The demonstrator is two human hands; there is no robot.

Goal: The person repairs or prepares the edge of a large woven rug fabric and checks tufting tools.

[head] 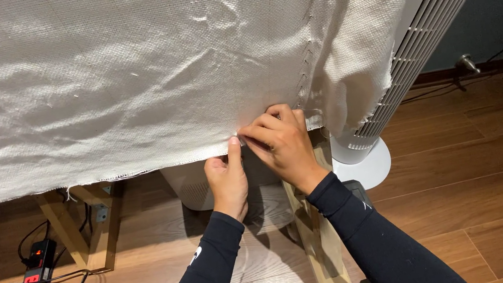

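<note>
Both hands pinch cloth (121, 81) hem at 6 o'clock: left hand (228, 182) thumb up on edge, right hand (280, 143) fingers closed on it; risk: frayed weave tears by seam, or tug shifts fan (422, 27) at 2 o'clock.

cloth (120, 75) cut off top, frame (86, 221) mostly hidden
</note>
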